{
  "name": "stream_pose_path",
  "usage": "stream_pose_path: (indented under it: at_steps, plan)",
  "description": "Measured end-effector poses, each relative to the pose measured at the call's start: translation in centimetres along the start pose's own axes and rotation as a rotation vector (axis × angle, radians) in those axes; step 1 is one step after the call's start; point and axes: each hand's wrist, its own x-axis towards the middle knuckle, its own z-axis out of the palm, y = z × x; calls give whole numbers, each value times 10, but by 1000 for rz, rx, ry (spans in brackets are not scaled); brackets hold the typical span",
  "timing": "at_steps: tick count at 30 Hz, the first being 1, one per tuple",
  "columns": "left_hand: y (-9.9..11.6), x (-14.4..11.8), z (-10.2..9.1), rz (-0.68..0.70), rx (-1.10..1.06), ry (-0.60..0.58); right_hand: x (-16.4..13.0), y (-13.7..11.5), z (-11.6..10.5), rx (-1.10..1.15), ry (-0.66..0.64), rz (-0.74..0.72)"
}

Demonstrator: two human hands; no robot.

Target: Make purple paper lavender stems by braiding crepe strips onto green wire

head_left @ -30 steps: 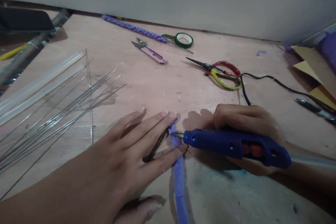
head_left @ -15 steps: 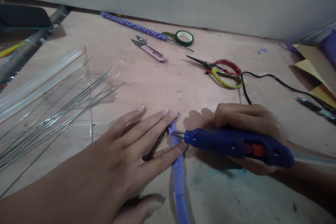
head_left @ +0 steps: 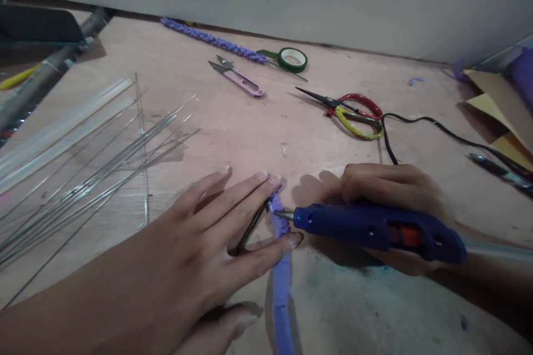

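Note:
My left hand (head_left: pixel 208 233) lies palm down with its fingers stretched out and spread, the fingertips pressing a narrow purple strip (head_left: pixel 282 283) onto the table. A thin dark green stem (head_left: pixel 252 227) runs from under this hand to the strip's upper end. In my right hand (head_left: pixel 391 188), closed round its far side, is a blue hot glue gun (head_left: pixel 341 223). The gun's metal nozzle points left and its tip is at the strip, between two of my left fingers. Glossy glue seems to show on the strip just above the tip. The strip's lower end runs out of view.
Metal wires (head_left: pixel 104 177) and clear glue sticks (head_left: pixel 79 122) lie at left. Farther back are pink thread snips (head_left: pixel 241 80), green tape (head_left: pixel 292 59) and a fuzzy purple stem (head_left: pixel 212 40). Scissors (head_left: pixel 353 116), a black cord (head_left: pixel 433 120) and a pen (head_left: pixel 495 169) are at right.
The lower part of the purple strip has swung slightly left. One left fingertip has slid a little right and down along it. The glue gun has hardly moved.

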Motion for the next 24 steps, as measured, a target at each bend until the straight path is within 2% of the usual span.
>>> stream_pose_path:
  at_steps: [15,20,24]
  plan:
    - [-1,0,-2,4,-13,-26,0,-3,-3,7,-54,8]
    - [-1,-1,-4,-14,-23,-44,12,-26,-14,-139,-141,47]
    - [-2,-4,-6,-4,-40,-51,16,-46,-38,-144,-164,91]
